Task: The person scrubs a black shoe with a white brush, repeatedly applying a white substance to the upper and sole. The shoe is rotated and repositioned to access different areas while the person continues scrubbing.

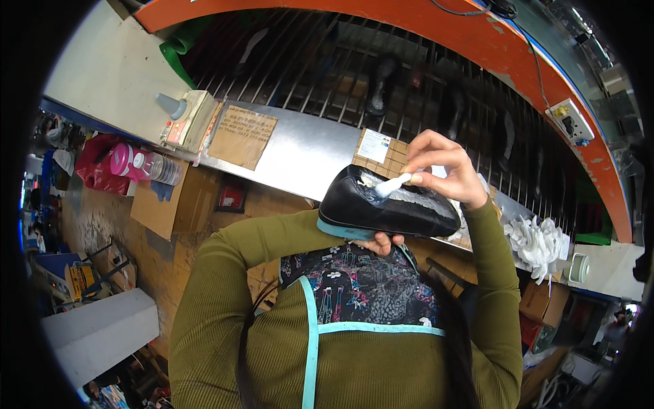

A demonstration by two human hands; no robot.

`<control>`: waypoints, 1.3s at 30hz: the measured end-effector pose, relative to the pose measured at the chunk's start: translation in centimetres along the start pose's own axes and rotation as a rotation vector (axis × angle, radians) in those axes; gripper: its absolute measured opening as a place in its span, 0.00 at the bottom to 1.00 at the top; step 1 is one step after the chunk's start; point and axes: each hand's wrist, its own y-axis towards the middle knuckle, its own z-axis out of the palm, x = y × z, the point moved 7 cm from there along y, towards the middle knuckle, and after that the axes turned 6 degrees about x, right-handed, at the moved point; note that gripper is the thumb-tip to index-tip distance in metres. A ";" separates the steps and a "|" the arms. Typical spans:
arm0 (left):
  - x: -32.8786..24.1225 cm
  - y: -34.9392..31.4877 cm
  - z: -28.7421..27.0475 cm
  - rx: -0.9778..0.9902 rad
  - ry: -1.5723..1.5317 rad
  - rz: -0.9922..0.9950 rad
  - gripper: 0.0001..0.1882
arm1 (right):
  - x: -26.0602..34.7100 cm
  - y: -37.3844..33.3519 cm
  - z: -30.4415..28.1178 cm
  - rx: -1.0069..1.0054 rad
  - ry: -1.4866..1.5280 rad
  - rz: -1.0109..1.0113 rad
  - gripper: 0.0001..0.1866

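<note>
A black shoe upper [381,215], stretched over a last with a teal block [340,232] at its left end, is held in front of my chest with its underside up. Beneath it, the fingers of my left hand [383,243] curl around and support it; the rest of that hand is hidden. My right hand [446,167] pinches a small white brush [393,185] between thumb and fingers. Its tip touches the whitish, wet-looking underside of the shoe upper near the left end.
Beyond my hands, a conveyor of metal rods [320,75] carries dark shoe pieces under an orange frame [381,20]. Cardboard sheets [242,136] lie along its metal ledge. A grey-capped container [174,105] stands left; white crumpled pieces [538,245] hang at right.
</note>
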 end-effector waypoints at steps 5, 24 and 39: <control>1.0 -0.3 0.2 0.032 0.016 -0.008 0.31 | -0.3 1.7 0.9 0.108 0.036 0.014 0.08; -14.2 -8.0 -1.9 -0.497 0.274 1.019 0.38 | -7.3 -1.0 6.7 -0.604 0.682 0.139 0.22; -18.5 -18.2 -1.6 -1.104 0.843 1.003 0.42 | -25.7 11.5 4.3 -1.072 1.024 0.418 0.24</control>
